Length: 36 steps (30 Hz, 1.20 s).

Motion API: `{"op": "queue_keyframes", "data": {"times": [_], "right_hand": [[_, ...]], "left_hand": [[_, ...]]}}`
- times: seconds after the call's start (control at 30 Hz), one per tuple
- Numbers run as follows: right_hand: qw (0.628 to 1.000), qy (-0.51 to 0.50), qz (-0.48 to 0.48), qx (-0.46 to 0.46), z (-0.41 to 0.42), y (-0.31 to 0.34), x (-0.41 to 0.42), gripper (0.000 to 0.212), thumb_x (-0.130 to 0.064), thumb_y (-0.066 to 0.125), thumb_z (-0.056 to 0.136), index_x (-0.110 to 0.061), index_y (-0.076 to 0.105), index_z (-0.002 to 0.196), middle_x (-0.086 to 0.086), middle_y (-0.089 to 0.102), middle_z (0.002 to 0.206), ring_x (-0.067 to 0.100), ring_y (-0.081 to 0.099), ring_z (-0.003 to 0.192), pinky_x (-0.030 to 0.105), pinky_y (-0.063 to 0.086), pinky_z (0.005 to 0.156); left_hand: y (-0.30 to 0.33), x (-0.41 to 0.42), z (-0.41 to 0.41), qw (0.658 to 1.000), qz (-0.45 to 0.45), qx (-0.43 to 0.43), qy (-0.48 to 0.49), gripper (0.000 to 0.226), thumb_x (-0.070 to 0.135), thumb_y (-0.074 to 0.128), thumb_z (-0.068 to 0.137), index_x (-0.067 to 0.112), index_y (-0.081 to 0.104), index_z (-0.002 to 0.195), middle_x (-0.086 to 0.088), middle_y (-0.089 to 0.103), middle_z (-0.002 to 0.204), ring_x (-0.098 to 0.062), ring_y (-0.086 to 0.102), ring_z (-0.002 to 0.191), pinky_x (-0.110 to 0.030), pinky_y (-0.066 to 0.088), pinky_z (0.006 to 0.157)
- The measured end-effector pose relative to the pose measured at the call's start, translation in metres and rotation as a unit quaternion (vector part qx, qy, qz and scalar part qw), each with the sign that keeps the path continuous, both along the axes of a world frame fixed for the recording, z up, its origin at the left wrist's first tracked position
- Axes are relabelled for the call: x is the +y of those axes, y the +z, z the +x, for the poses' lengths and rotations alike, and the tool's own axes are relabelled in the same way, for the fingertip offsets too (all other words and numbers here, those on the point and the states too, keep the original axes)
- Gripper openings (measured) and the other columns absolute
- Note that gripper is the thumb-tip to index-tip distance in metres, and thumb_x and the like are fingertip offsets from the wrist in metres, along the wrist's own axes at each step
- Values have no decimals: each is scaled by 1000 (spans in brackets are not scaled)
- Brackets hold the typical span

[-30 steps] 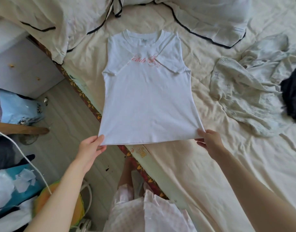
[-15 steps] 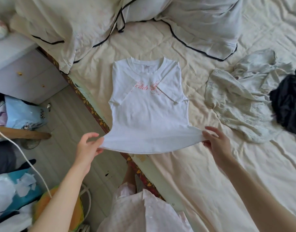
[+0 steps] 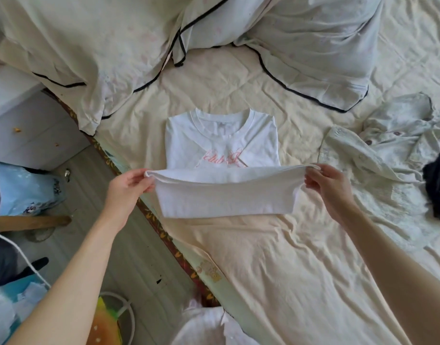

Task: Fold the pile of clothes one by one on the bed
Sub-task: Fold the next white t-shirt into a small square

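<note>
The white T-shirt (image 3: 221, 143) lies on the cream bed sheet (image 3: 276, 257), collar away from the person. Its lower part is raised and doubled toward the pink lettering. The left hand (image 3: 125, 188) pinches the left hem corner; the right hand (image 3: 328, 185) pinches the right hem corner. A pale shirt (image 3: 378, 155) and a dark garment (image 3: 438, 188) lie to the right; pillows (image 3: 89, 46) lie beyond.

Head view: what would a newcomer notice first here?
First the white T-shirt in the middle of the bed, its hem lifted and carried toward the collar by the left hand and right hand. Next the pale buttoned shirt lying crumpled at the right, beside a dark garment.
</note>
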State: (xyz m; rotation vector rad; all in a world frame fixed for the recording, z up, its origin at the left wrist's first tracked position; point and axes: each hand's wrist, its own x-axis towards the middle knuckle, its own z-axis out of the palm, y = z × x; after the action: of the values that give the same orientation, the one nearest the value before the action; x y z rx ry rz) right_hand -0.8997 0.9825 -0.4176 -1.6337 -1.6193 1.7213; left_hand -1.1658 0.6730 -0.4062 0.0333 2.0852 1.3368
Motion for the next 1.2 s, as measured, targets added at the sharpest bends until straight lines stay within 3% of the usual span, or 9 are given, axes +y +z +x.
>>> {"op": "queue_keyframes", "data": {"times": [0.1,0.17,0.43,0.63,0.77,0.87,0.97,1.1,1.2], "right_hand": [[1000,-29,5,-4,-22,-8,19,8,-16,61,90,-19,68,88,-10,64,76,2,57,69,19,47,64],[999,-34,-17,18,-36,-13,32,12,-15,59,92,-21,66,83,-7,64,82,6,60,79,22,47,72],[996,-60,-46,38,-98,-38,72,11,-14,58,92,-13,61,82,3,63,82,16,62,77,27,52,74],[999,-53,2,-11,-137,-69,98,12,-15,62,89,-18,64,78,-2,64,72,13,60,69,30,50,70],[996,-57,39,-64,-149,-93,106,17,-19,61,89,-8,67,100,2,65,81,15,59,72,28,50,68],[986,-56,70,-139,-149,-104,96,33,-28,55,93,-9,61,119,9,66,109,20,60,93,33,49,86],[957,17,200,-211,-135,-98,65,41,-27,50,96,-10,48,134,12,52,130,22,49,114,30,38,96],[882,197,383,-191,-111,-89,1,43,-13,51,96,-1,47,136,20,45,141,36,39,133,52,29,111],[822,335,423,-184,-102,-93,-46,46,-24,43,93,-6,50,135,19,45,142,37,39,134,58,27,108]], "left_hand": [[-11,16,-20,997,-14,77,14,14,24,59,93,34,65,84,18,66,69,3,59,65,-19,46,69],[-17,28,-33,996,-7,94,11,15,30,57,94,36,64,82,21,66,72,6,60,67,-16,49,66],[-45,84,-77,993,-2,109,38,14,30,51,97,35,59,87,12,66,85,-1,63,76,-22,52,66],[-79,115,-108,991,-38,121,40,12,27,54,95,24,58,84,-5,58,84,-20,53,80,-36,44,74],[-96,127,-117,985,-91,138,46,24,26,53,95,5,62,104,7,57,80,-15,54,84,-28,42,76],[-99,126,-108,979,-121,158,53,25,32,53,96,11,59,106,6,58,90,-11,54,87,-19,42,75],[-99,114,-85,976,-146,157,44,21,37,51,96,17,53,103,13,53,86,-8,51,82,-3,36,60],[-101,88,-42,974,-170,145,31,26,33,49,98,12,54,112,10,55,93,-9,51,84,-12,36,68],[-102,72,-15,974,-185,131,7,19,32,48,98,17,51,110,16,54,87,-3,51,77,-13,36,63]]}}
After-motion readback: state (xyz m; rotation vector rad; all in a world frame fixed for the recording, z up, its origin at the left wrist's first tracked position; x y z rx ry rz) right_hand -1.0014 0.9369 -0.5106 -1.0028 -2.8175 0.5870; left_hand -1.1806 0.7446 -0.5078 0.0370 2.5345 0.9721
